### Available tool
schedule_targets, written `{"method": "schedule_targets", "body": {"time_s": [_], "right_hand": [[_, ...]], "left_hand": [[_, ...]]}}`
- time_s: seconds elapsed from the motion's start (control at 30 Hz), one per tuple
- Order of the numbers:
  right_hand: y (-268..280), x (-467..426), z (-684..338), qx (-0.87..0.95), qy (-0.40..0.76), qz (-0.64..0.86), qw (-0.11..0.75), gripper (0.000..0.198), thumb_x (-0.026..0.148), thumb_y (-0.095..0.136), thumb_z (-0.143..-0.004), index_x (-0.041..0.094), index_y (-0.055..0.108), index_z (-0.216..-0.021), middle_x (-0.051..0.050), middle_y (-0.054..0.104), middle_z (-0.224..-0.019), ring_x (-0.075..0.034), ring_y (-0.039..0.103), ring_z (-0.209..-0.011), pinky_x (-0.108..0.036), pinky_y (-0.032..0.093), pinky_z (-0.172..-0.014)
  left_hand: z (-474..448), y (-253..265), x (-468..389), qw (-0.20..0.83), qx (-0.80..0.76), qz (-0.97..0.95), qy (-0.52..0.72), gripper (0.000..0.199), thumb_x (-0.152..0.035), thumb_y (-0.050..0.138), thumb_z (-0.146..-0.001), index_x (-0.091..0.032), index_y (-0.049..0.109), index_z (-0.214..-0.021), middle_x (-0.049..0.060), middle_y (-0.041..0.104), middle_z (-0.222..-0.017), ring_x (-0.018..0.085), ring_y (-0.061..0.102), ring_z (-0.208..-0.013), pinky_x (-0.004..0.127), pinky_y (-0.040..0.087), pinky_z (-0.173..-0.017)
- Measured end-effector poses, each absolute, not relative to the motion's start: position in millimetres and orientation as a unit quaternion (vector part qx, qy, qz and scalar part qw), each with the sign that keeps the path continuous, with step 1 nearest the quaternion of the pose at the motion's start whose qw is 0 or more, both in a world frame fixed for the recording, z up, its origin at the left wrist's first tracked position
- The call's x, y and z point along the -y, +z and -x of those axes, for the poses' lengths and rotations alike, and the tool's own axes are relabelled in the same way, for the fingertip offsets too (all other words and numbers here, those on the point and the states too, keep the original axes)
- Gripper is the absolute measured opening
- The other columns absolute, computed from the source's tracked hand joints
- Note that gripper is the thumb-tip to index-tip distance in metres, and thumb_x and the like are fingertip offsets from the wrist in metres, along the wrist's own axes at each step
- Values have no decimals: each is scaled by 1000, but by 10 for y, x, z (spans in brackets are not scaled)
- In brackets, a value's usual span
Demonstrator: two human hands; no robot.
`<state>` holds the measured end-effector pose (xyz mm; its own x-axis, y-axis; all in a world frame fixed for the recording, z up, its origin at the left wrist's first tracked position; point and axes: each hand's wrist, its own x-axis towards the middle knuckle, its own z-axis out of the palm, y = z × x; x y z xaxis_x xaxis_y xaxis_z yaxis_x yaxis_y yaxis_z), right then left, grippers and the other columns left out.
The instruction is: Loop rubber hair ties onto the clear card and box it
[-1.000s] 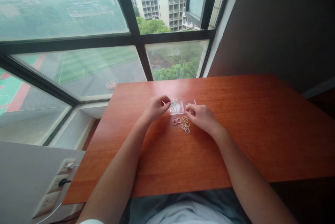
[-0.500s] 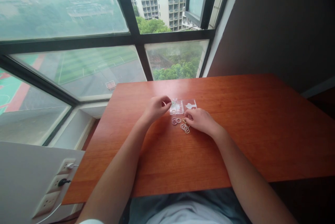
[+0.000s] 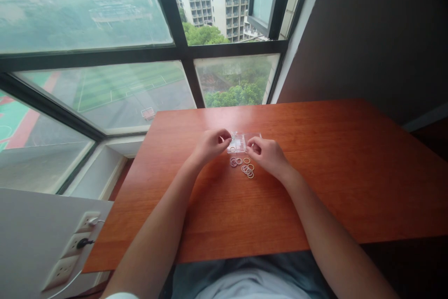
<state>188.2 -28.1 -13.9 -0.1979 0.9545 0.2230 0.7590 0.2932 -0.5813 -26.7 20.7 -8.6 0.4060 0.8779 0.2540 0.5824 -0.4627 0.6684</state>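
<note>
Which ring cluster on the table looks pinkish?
The left cluster, on the person's side of the clear box; the rings to its right look yellowish or pale.

A clear, compartmented plastic box (image 3: 238,143) lies flat with its transparent lid (image 3: 259,135) open to the right, one pale ring in its near-left compartment. Just in front lie dusty-pink rings (image 3: 235,162); beside them, flat cream-coloured rings (image 3: 248,171) partly overlap in a cluster.
</note>
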Motion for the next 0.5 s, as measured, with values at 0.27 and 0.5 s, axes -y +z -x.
{"method": "schedule_targets", "body": {"time_s": [0.27,0.5], "right_hand": [[-133,284,-1870,738,168,562,334,8,25,58,-80,21,64,-82,4,58,-60,-10,50,-54,-22,32,-56],[-122,301,-1863,744,169,555,331,8,26,58,-81,21,63,-83,4,57,-59,-10,50,-54,-21,32,-55]], "left_hand": [[150,24,-108,310,-439,-790,295,15,-26,58,-83,-13,67,-82,3,66,-74,10,54,-62,21,43,-58],[7,83,-5,384,-399,-780,293,19,-29,59,-84,-12,66,-81,1,64,-70,8,51,-60,19,41,-55]]}}
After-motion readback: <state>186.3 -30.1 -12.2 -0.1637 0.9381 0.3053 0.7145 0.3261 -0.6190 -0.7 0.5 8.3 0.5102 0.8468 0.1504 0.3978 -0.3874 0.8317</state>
